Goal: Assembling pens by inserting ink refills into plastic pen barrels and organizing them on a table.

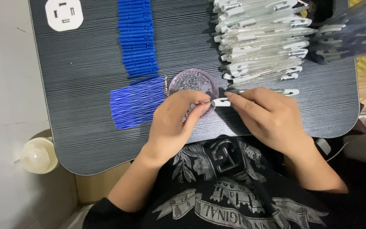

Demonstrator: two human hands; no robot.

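Two hands work at the near edge of a dark ribbed lap table [85,63], with parts laid out across it. At far left, off the table, stands a cream bottle cap or jar [37,154]; a white socket plate [64,14] lies at the table's far left corner. Next come blue plastic tubes [137,38] in a long column, with a second fanned batch [134,104] just below it. To judge from these stocks, many parts remain unprocessed.

A small clear dish of metal springs [193,82] sits at centre, touching the left hand [172,125]. That hand's thumb and forefinger are pinched closed on something small at the dish's near rim; probably a spring, though it is too small to tell.

The right hand [267,116] is closed around a translucent white pen barrel [222,102], whose end protrudes toward the left fingertips. Beyond it lies a large heap of similar white pen barrels [263,38]; whether those are finished cannot be told.
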